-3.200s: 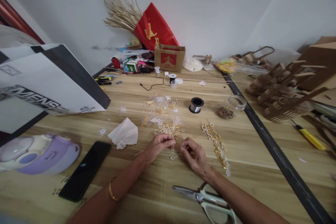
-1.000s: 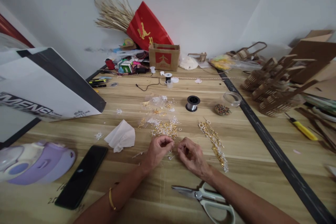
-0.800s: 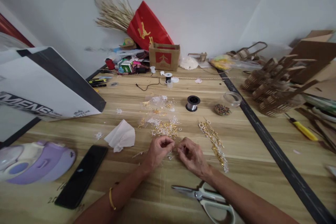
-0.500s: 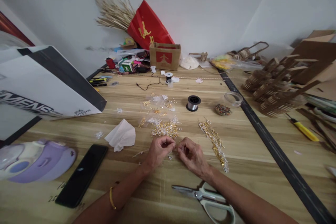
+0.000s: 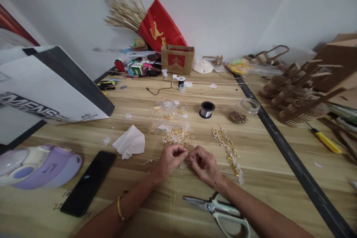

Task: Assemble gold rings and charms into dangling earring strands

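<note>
My left hand (image 5: 173, 159) is closed in a pinch, its fingertips almost meeting those of my right hand (image 5: 204, 165), which is pinched too. Whatever lies between the fingers is too small to make out. Just beyond them is a pile of gold and silver beads (image 5: 175, 136). A few small silvery pieces (image 5: 182, 166) lie on the table between the hands. To the right stretches a row of gold and silver chain-like strands (image 5: 230, 152). Scissors with pale green handles (image 5: 214, 206) rest below my right wrist.
A spool of clear line (image 5: 206, 110) stands beyond the hands, with a round container of dark beads (image 5: 239, 117) farther right. On the left are a crumpled tissue (image 5: 129, 142), a black phone (image 5: 88, 183) and a purple bottle (image 5: 46, 167). Small woven baskets (image 5: 301, 108) crowd the right side.
The view has shifted slightly, so the table items sit a little to the right. Both hands keep nearly the same pinched pose, fingertips close together.
</note>
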Demonstrator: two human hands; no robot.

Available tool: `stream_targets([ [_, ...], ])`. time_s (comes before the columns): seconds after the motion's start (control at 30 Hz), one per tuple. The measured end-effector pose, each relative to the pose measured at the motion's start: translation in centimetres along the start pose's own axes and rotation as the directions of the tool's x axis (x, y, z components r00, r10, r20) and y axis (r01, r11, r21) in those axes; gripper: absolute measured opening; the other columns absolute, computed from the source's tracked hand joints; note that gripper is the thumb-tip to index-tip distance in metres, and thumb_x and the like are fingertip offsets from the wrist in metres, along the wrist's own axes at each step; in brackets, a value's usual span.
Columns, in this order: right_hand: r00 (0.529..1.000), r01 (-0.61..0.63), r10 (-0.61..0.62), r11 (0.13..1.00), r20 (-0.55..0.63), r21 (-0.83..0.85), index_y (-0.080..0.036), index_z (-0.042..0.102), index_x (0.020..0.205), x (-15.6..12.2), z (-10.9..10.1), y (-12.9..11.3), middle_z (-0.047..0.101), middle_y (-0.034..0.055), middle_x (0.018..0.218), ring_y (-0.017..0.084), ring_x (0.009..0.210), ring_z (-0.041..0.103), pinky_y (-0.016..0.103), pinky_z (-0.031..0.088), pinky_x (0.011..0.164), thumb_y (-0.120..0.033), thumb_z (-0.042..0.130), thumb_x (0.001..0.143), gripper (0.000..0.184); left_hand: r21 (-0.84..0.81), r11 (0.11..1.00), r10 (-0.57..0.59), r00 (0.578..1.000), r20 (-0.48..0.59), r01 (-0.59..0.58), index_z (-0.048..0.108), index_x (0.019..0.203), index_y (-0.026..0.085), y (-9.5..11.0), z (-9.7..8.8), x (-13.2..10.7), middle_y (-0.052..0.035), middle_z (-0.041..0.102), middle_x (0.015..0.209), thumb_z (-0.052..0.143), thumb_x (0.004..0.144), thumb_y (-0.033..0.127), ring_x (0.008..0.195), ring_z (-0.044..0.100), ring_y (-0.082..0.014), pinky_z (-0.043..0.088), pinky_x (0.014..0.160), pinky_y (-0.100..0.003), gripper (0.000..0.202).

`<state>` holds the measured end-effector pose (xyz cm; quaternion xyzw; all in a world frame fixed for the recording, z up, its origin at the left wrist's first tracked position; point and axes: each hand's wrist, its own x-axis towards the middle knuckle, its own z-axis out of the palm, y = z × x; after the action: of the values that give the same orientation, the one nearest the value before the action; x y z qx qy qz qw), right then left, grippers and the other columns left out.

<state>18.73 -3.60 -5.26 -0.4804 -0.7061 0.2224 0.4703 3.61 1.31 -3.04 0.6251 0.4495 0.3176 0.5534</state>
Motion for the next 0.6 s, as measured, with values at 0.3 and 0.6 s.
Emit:
stream_targets([
  [0.3, 0.999, -0.033, 0.033, 0.999, 0.019, 0.006, -0.018, 0.051, 0.075, 0.06, -0.16, -0.37, 0.052, 0.0003, 0.065, 0.010, 0.054, 0.047, 0.020, 0.035, 0.047, -0.019, 0.050, 0.084, 0.009, 0.010, 1.000, 0.002, 1.000, -0.002, -0.002, 0.064, 0.065, 0.011, 0.23, -0.01, -0.05, -0.0030, 0.062, 0.062, 0.060, 0.068, 0.020, 0.060, 0.053, -0.0114, 0.042, 0.057, -0.020, 0.011],
  [0.6, 1.000, -0.021, 0.021, 1.000, 0.020, -0.003, -0.018, 0.051, 0.075, 0.04, -0.14, -0.21, 0.053, 0.0007, 0.066, 0.010, 0.054, 0.048, 0.020, 0.035, 0.046, -0.019, 0.050, 0.084, 0.009, 0.028, 0.999, 0.028, 0.999, -0.022, -0.027, 0.064, 0.066, 0.011, -0.12, 0.09, -0.02, -0.0029, 0.062, 0.061, 0.060, 0.068, 0.020, 0.059, 0.054, -0.0111, 0.043, 0.056, -0.020, 0.010],
])
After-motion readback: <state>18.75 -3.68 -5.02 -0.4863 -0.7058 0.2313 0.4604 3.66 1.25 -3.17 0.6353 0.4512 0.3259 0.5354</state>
